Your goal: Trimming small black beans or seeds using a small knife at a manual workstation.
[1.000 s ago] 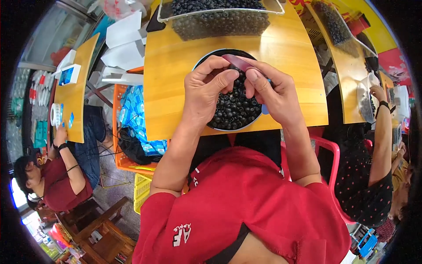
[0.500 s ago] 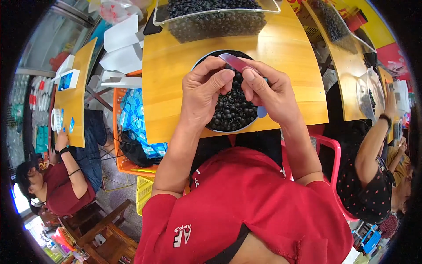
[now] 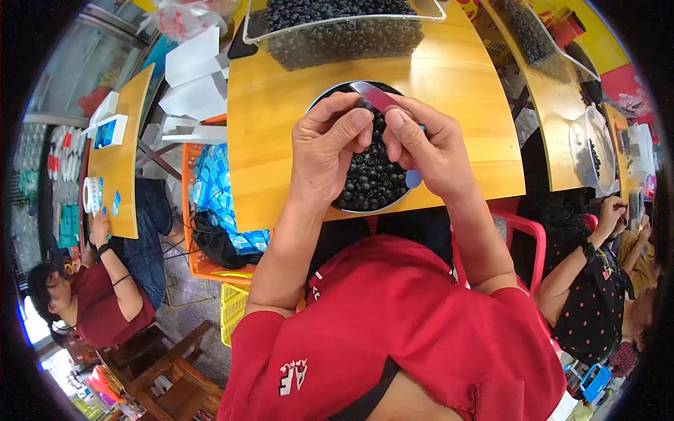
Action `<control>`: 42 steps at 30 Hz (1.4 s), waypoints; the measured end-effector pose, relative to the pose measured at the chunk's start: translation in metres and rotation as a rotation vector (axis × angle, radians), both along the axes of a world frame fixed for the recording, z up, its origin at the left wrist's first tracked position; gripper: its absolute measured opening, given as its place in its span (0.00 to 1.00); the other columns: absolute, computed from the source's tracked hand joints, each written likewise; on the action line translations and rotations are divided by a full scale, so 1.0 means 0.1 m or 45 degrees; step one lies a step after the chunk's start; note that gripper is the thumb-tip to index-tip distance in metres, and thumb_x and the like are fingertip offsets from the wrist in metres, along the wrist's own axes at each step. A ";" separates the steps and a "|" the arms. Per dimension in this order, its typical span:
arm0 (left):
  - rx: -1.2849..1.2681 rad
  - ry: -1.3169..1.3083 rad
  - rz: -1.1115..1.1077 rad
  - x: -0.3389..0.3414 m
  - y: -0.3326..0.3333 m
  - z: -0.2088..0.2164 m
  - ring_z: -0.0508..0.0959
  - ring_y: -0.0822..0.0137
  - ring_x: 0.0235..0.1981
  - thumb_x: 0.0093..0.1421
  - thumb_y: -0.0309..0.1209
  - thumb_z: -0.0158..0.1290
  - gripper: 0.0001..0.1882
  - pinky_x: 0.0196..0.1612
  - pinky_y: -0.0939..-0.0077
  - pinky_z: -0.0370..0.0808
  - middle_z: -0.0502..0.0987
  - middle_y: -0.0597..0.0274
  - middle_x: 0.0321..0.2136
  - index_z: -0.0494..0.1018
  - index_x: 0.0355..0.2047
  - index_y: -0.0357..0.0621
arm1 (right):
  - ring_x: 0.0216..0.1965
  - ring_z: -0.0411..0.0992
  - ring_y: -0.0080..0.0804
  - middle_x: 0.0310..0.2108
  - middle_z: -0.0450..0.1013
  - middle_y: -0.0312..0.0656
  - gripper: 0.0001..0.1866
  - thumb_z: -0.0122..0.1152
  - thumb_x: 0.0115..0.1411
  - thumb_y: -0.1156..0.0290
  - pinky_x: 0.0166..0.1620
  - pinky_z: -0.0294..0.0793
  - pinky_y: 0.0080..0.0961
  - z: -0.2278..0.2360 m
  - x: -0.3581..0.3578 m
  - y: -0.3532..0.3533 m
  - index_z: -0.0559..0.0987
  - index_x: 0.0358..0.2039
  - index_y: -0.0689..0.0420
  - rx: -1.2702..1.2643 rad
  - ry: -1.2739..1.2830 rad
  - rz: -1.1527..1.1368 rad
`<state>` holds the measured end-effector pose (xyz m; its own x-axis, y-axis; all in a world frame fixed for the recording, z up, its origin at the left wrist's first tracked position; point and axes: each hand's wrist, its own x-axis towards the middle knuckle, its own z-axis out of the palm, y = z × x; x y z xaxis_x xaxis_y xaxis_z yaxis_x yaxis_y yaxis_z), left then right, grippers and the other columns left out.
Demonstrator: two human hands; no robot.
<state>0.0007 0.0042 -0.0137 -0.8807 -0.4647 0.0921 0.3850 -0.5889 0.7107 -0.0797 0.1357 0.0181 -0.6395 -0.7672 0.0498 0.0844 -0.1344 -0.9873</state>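
Above a round bowl (image 3: 366, 210) with a pale blue rim, my two hands meet. My left hand (image 3: 328, 137) pinches a small dark berry-like ball (image 3: 365, 104) between thumb and fingers. My right hand (image 3: 430, 140) is closed around a small knife (image 3: 371, 93), its blade slanting up and left past the left fingertips. My right fingers hide most of its handle. Heaped in the bowl are many glossy black berry-like balls (image 3: 372, 172), some with a pale ring. A blue tab (image 3: 413, 179) shows at the bowl's right rim; whether it belongs to the knife or the bowl I cannot tell.
A clear bin (image 3: 344, 28) of dark balls stands at the table's (image 3: 477, 105) far edge. An orange crate (image 3: 200, 263) with blue packets stands left. One person (image 3: 112, 302) sits far left, another (image 3: 590, 281) right by a clear tub (image 3: 593, 151). A pink chair (image 3: 530, 231) stands right.
My hands have barely shifted; the dark ball now shows more between my left fingertips and the blade. The person at right has drawn a hand back from the clear tub.
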 end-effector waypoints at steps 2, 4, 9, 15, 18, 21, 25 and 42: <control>-0.004 0.008 -0.020 -0.01 -0.01 0.00 0.73 0.74 0.24 0.55 0.23 0.56 0.11 0.24 0.83 0.67 0.76 0.64 0.28 0.75 0.40 0.39 | 0.16 0.58 0.11 0.18 0.67 0.29 0.16 0.49 0.64 0.65 0.19 0.54 0.09 -0.03 -0.02 0.00 0.73 0.48 0.60 -0.016 0.057 -0.023; -0.008 0.018 -0.043 -0.01 -0.03 -0.01 0.73 0.74 0.24 0.55 0.23 0.56 0.11 0.24 0.83 0.67 0.76 0.63 0.27 0.75 0.40 0.40 | 0.16 0.58 0.11 0.18 0.66 0.29 0.16 0.49 0.64 0.65 0.19 0.53 0.09 -0.08 -0.05 -0.02 0.73 0.48 0.60 -0.021 0.021 -0.014; 0.039 -0.005 -0.045 0.00 -0.03 -0.02 0.73 0.73 0.24 0.55 0.24 0.56 0.11 0.25 0.84 0.67 0.76 0.62 0.28 0.75 0.40 0.40 | 0.16 0.57 0.11 0.17 0.66 0.29 0.16 0.49 0.65 0.65 0.19 0.53 0.10 -0.03 -0.04 0.01 0.73 0.48 0.60 -0.023 -0.069 0.034; 0.033 -0.004 -0.019 0.00 -0.02 -0.04 0.73 0.73 0.23 0.55 0.25 0.56 0.11 0.25 0.83 0.67 0.76 0.62 0.28 0.75 0.40 0.40 | 0.15 0.56 0.11 0.16 0.64 0.30 0.16 0.48 0.65 0.65 0.18 0.51 0.11 -0.06 0.00 -0.03 0.72 0.49 0.60 -0.045 0.016 0.002; 0.010 0.008 -0.054 0.01 -0.04 -0.02 0.72 0.74 0.23 0.56 0.25 0.56 0.11 0.25 0.83 0.67 0.76 0.62 0.28 0.75 0.40 0.40 | 0.16 0.56 0.11 0.15 0.64 0.29 0.17 0.48 0.65 0.64 0.18 0.51 0.11 -0.11 -0.07 -0.03 0.72 0.49 0.60 -0.094 -0.007 0.026; -0.022 -0.012 -0.054 0.00 -0.04 -0.01 0.72 0.74 0.23 0.56 0.24 0.55 0.11 0.24 0.84 0.67 0.76 0.63 0.28 0.75 0.40 0.39 | 0.16 0.56 0.11 0.15 0.63 0.28 0.16 0.49 0.65 0.64 0.18 0.50 0.11 -0.07 -0.08 -0.02 0.74 0.47 0.60 -0.033 -0.024 0.016; -0.164 -0.105 -0.047 0.03 -0.05 0.06 0.71 0.75 0.22 0.56 0.24 0.55 0.10 0.24 0.85 0.66 0.75 0.65 0.27 0.75 0.40 0.38 | 0.18 0.60 0.11 0.18 0.66 0.29 0.14 0.54 0.61 0.64 0.21 0.56 0.11 0.07 -0.11 -0.06 0.77 0.42 0.60 0.030 0.054 -0.104; -0.375 -0.167 -0.023 0.05 0.04 0.13 0.70 0.79 0.22 0.54 0.22 0.56 0.08 0.24 0.87 0.65 0.72 0.68 0.26 0.75 0.36 0.38 | 0.17 0.59 0.08 0.16 0.65 0.27 0.12 0.55 0.61 0.63 0.19 0.53 0.08 0.02 -0.09 -0.16 0.78 0.37 0.58 -0.004 0.009 -0.154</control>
<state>0.0053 0.0085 -0.0010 -0.9019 -0.4189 0.1055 0.2701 -0.3563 0.8945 -0.0892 0.1200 0.0203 -0.7272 -0.6841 0.0569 0.0602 -0.1461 -0.9874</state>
